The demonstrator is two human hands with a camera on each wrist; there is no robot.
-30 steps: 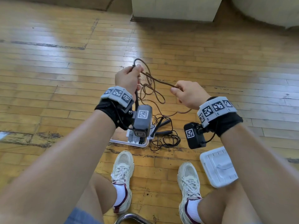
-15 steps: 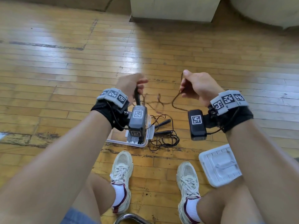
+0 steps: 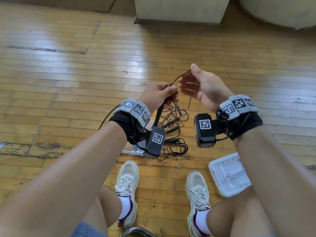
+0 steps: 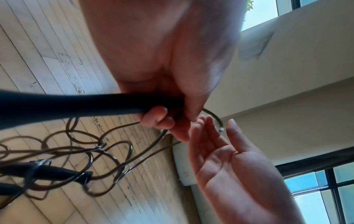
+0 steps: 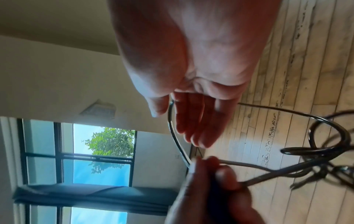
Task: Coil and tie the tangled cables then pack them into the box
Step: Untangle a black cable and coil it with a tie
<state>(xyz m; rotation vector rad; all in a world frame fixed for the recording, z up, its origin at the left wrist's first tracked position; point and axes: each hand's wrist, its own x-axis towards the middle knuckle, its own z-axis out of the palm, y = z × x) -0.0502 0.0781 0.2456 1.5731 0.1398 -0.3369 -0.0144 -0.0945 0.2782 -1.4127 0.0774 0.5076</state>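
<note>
My left hand grips a black handle together with a thin brown cable. The cable arcs up from that fist into a loop that passes between the thumb and fingers of my right hand. That hand is held open, palm toward the left hand, fingers straight. Below the hands the cable hangs in tangled loops down to the floor. In the left wrist view the loops wind round a second black handle. The white box sits on the floor, mostly hidden behind my left wrist.
A white lid lies on the wooden floor by my right knee. More black cable is piled next to the box. My shoes stand just in front. A pale cabinet base stands at the far side.
My right hand has opened, letting go of the cable it pinched, and moved left to the left hand. The left hand has shifted right and slightly down, still holding the handle.
</note>
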